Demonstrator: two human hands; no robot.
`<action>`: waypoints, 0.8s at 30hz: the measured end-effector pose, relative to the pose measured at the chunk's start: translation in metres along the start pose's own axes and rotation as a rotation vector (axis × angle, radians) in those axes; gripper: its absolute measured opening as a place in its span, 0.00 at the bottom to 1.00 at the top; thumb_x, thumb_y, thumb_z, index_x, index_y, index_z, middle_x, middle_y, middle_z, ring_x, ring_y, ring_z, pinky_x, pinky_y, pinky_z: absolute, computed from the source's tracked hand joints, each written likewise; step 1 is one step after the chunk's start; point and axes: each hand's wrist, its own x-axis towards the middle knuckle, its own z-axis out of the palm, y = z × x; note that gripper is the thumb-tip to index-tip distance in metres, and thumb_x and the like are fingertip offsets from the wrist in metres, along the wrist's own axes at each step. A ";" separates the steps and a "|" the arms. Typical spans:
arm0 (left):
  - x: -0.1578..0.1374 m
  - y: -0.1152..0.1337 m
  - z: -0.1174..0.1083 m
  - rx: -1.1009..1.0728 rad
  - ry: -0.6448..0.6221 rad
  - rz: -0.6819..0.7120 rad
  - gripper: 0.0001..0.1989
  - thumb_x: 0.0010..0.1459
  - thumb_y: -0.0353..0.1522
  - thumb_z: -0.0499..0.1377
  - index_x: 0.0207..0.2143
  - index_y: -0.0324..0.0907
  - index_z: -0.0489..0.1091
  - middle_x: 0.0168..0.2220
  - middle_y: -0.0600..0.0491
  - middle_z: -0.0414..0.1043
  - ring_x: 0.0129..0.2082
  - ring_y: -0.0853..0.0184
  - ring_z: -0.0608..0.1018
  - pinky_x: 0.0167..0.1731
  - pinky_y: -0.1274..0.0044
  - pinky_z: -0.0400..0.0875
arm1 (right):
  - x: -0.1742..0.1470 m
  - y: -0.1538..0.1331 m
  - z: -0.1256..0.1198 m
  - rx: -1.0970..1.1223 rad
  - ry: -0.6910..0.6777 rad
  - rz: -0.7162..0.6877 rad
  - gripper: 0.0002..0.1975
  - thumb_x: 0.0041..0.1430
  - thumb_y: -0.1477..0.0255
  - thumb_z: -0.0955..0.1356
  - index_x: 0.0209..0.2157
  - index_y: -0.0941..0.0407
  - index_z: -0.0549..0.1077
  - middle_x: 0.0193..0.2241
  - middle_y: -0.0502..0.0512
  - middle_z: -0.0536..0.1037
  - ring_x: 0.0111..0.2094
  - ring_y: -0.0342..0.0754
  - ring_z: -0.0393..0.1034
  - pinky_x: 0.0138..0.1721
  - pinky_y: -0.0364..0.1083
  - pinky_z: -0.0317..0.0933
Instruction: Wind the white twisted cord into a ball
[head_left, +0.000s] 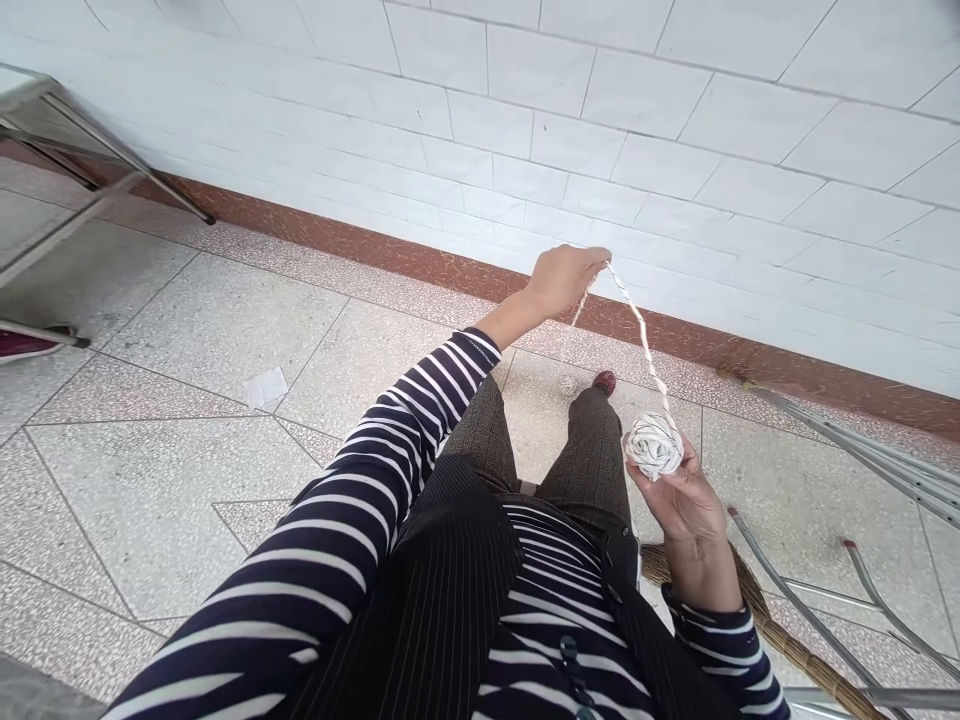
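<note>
The right hand [679, 490], palm up near the lap, cups the ball of cord [654, 446]. The left hand [564, 278], arm outstretched above the ball, pinches the cord strand [637, 320] taut.

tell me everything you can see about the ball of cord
The ball is white, round and tightly wound from twisted cord with faint dark flecks. It sits on the fingertips of the right hand, held above the knees. A strand runs taut from its top up to the raised left hand.
</note>
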 end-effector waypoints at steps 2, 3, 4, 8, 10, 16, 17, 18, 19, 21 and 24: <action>-0.001 0.008 -0.005 0.004 0.036 0.033 0.18 0.71 0.35 0.47 0.45 0.43 0.76 0.35 0.51 0.76 0.38 0.67 0.76 0.45 0.72 0.67 | 0.002 -0.002 0.002 0.017 -0.005 -0.006 0.24 0.32 0.66 0.82 0.36 0.48 0.80 0.34 0.52 0.78 0.28 0.43 0.66 0.25 0.41 0.61; -0.003 0.013 -0.007 0.005 0.046 0.052 0.18 0.71 0.36 0.47 0.45 0.43 0.76 0.36 0.51 0.76 0.38 0.66 0.76 0.44 0.72 0.67 | 0.002 -0.003 0.002 0.029 -0.007 -0.009 0.24 0.32 0.67 0.83 0.37 0.47 0.80 0.34 0.51 0.78 0.28 0.43 0.66 0.25 0.41 0.61; -0.006 0.018 -0.009 0.006 0.047 0.072 0.18 0.71 0.36 0.47 0.45 0.43 0.76 0.37 0.51 0.76 0.39 0.66 0.76 0.44 0.73 0.67 | 0.002 -0.003 0.002 0.041 -0.006 -0.011 0.25 0.31 0.67 0.83 0.37 0.47 0.80 0.34 0.51 0.78 0.28 0.43 0.67 0.25 0.41 0.62; -0.015 0.025 -0.014 0.032 0.016 0.124 0.18 0.72 0.36 0.46 0.44 0.43 0.75 0.36 0.51 0.77 0.37 0.67 0.77 0.41 0.74 0.67 | -0.004 -0.004 -0.008 0.055 0.034 -0.023 0.27 0.30 0.70 0.83 0.38 0.46 0.80 0.34 0.50 0.79 0.31 0.44 0.70 0.28 0.42 0.65; -0.017 0.019 -0.015 0.051 -0.002 0.117 0.18 0.71 0.36 0.46 0.43 0.43 0.76 0.36 0.50 0.78 0.37 0.67 0.77 0.40 0.75 0.67 | -0.010 -0.005 -0.016 0.048 0.067 -0.022 0.29 0.32 0.70 0.82 0.41 0.44 0.80 0.39 0.52 0.80 0.37 0.48 0.73 0.32 0.44 0.68; -0.032 -0.010 0.009 0.098 -0.172 0.051 0.16 0.70 0.35 0.49 0.45 0.44 0.77 0.42 0.50 0.80 0.41 0.63 0.80 0.40 0.75 0.70 | -0.018 -0.007 -0.018 0.099 0.067 -0.014 0.31 0.38 0.69 0.81 0.47 0.43 0.77 0.48 0.55 0.79 0.47 0.54 0.74 0.39 0.49 0.71; -0.039 -0.014 0.017 0.094 -0.228 0.045 0.16 0.70 0.35 0.49 0.45 0.44 0.77 0.43 0.49 0.80 0.42 0.62 0.80 0.41 0.75 0.71 | -0.016 -0.007 -0.013 0.119 0.051 -0.038 0.30 0.37 0.69 0.82 0.46 0.44 0.77 0.45 0.54 0.80 0.44 0.53 0.74 0.37 0.47 0.71; -0.047 -0.018 0.027 0.089 -0.268 0.031 0.17 0.70 0.35 0.49 0.46 0.44 0.77 0.44 0.49 0.80 0.43 0.61 0.80 0.42 0.75 0.71 | -0.013 -0.008 -0.008 0.137 0.028 -0.056 0.29 0.36 0.69 0.82 0.44 0.45 0.78 0.42 0.54 0.80 0.41 0.51 0.75 0.35 0.46 0.71; -0.055 -0.022 0.037 0.076 -0.315 0.018 0.17 0.70 0.35 0.48 0.48 0.44 0.77 0.46 0.48 0.80 0.45 0.61 0.80 0.44 0.74 0.71 | -0.009 -0.008 -0.002 0.153 0.001 -0.060 0.28 0.35 0.69 0.82 0.42 0.46 0.78 0.39 0.53 0.80 0.38 0.49 0.75 0.32 0.44 0.70; -0.076 -0.029 0.058 0.054 -0.431 -0.036 0.18 0.70 0.34 0.48 0.50 0.44 0.76 0.49 0.48 0.79 0.49 0.59 0.80 0.47 0.74 0.71 | 0.001 -0.007 0.009 0.173 -0.047 -0.020 0.25 0.36 0.70 0.82 0.40 0.48 0.79 0.36 0.51 0.80 0.33 0.45 0.74 0.29 0.40 0.69; -0.110 -0.032 0.085 -0.022 -0.571 -0.148 0.16 0.67 0.32 0.52 0.53 0.43 0.75 0.53 0.48 0.77 0.54 0.58 0.77 0.54 0.71 0.69 | 0.020 0.003 0.017 0.207 -0.027 0.091 0.21 0.38 0.74 0.81 0.38 0.51 0.79 0.35 0.50 0.80 0.31 0.42 0.74 0.27 0.37 0.69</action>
